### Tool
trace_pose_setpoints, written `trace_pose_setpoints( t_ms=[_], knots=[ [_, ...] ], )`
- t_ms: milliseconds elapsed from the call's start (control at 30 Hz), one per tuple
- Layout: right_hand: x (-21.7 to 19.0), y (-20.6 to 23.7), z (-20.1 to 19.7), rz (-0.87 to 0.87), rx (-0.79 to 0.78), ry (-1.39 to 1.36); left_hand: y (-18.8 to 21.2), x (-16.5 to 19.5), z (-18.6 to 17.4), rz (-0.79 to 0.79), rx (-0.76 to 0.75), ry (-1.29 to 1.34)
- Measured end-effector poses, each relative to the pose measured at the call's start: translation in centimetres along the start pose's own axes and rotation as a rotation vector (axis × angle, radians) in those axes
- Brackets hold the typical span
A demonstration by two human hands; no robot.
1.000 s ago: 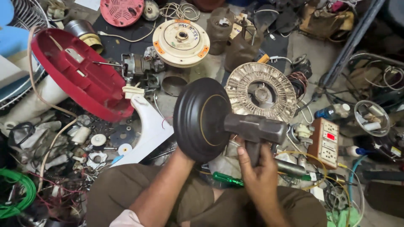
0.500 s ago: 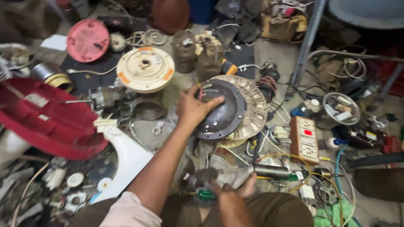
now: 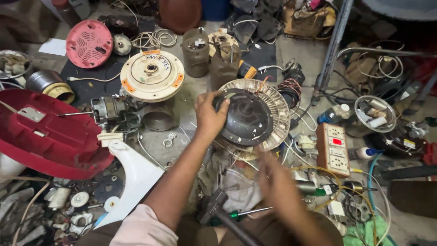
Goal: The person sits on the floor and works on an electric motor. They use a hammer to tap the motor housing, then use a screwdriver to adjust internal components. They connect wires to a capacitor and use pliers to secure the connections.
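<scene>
My left hand [image 3: 208,116] grips the left rim of a dark round motor cover [image 3: 249,119]. The cover rests on a silver ribbed ring [image 3: 278,105] with copper windings showing at its edge. Blurred by motion, my right hand [image 3: 276,186] hovers just below the ring, fingers apart and holding nothing. A dark metal bracket with a handle [image 3: 215,206] lies at my lap, below and left of that hand. A green-handled screwdriver [image 3: 243,212] sits beside it.
A cream round motor housing [image 3: 152,74] and a small motor [image 3: 107,109] lie to the left, by a red fan base [image 3: 50,136] and a white plastic part [image 3: 136,175]. A switch-and-socket board [image 3: 334,148], wires and a metal bowl [image 3: 375,109] crowd the right.
The dark cover, earlier held up in both hands by its bracket, now sits on the ribbed ring. My right hand has let go of the bracket and risen toward the ring.
</scene>
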State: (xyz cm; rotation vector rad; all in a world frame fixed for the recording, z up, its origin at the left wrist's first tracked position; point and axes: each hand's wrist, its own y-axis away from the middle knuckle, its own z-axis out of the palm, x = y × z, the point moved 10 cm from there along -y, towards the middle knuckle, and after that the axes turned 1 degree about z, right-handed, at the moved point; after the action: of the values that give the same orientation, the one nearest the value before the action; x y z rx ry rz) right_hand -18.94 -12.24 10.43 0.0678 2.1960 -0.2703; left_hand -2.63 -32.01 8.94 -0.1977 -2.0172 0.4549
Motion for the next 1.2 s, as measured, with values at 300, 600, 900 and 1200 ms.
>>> trace_pose_setpoints(
  t_ms=[300, 600, 900, 1200],
  knots=[
    [4.6, -16.3, 1.0, -0.031, 0.074, -0.377, 0.1, 0.3, -0.1, -0.064, 0.039, 0.159],
    [4.7, -17.3, 0.1, -0.116, 0.264, -0.375, 0.7, -3.7, 1.2, -0.295, 0.057, 0.287],
    [4.3, -18.7, 0.3, 0.200, 0.397, -1.075, 10.9, 7.2, -5.6, -0.089, 0.393, 0.241],
    [-6.1, -11.3, -13.5, 0.081, 0.328, -1.416, 19.5, 6.8, -1.0, -0.053, -0.631, 0.343]
  ],
)
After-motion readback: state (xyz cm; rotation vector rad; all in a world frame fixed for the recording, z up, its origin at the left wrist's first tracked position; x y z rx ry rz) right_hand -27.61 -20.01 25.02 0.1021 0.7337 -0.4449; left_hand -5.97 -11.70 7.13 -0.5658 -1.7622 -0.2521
